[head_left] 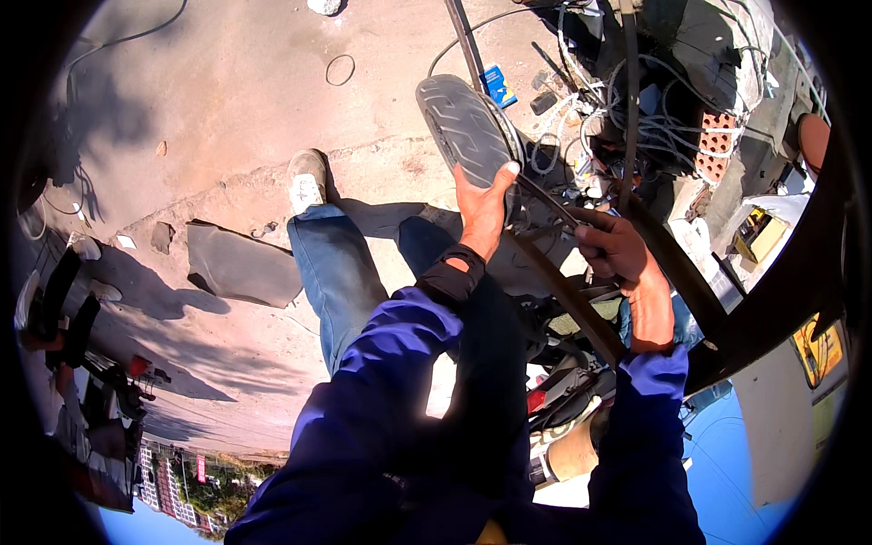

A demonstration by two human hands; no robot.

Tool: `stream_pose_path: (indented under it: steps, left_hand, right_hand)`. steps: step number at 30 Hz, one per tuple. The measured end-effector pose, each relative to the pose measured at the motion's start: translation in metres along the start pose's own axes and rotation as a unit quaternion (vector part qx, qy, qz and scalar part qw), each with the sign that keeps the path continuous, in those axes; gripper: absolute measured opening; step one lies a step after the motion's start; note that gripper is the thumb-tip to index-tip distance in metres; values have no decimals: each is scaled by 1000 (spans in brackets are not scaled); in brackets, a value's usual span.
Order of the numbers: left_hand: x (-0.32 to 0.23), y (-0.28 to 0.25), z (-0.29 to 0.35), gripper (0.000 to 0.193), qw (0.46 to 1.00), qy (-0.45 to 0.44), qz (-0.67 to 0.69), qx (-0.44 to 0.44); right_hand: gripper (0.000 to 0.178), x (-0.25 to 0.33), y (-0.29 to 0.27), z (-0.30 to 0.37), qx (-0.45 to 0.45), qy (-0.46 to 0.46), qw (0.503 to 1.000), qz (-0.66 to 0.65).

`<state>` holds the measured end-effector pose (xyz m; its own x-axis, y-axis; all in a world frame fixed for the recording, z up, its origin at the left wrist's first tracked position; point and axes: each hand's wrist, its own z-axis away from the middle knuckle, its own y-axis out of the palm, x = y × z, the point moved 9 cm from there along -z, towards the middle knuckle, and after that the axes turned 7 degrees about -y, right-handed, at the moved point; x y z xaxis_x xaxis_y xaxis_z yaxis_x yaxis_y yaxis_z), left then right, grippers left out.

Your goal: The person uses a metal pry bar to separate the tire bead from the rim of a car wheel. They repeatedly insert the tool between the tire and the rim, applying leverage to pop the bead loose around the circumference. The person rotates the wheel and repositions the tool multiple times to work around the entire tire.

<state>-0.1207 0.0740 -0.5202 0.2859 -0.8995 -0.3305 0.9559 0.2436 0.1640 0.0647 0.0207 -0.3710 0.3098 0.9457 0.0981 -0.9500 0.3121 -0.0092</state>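
A black rubber tyre with a grooved tread stands in front of me, tilted, its rim edge turned to the right. My left hand is closed on the lower end of the tyre, thumb on the side nearest the rim. My right hand has its fingers wrapped round one end of a thin, dark metal bar. The bar's other end reaches to the tyre's side, close to my left thumb. Whether its tip sits under the tyre's edge cannot be made out.
Dark metal posts stand between my arms. At the far right are tangled white ropes, a perforated brick and a blue box. A dark flat sheet lies left of my leg. Another person's legs show at far left.
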Motion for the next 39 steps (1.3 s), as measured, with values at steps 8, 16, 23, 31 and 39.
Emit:
stream_pose_path:
  steps: [8,16,23,31,39]
  left_hand:
    - [25,4,-11,99,1000,-10,0,-2]
    - [30,9,-20,86,996,-58,59,38]
    - [20,1,-13,66,967,-186,-72,161]
    - [39,-19,-10,87,912,-224,-300,166]
    - [51,-19,5,91,890,-342,-217,207]
  right_hand:
    - [26,10,82,26,41,94,936,-337]
    - [40,-10,129,20,-125,-48,942,-308]
    - [49,-34,151,7,-211,-111,891,-387]
    - [50,-61,113,13,-159,-81,904,-388]
    - [36,-64,98,16,-108,-63,942,-313]
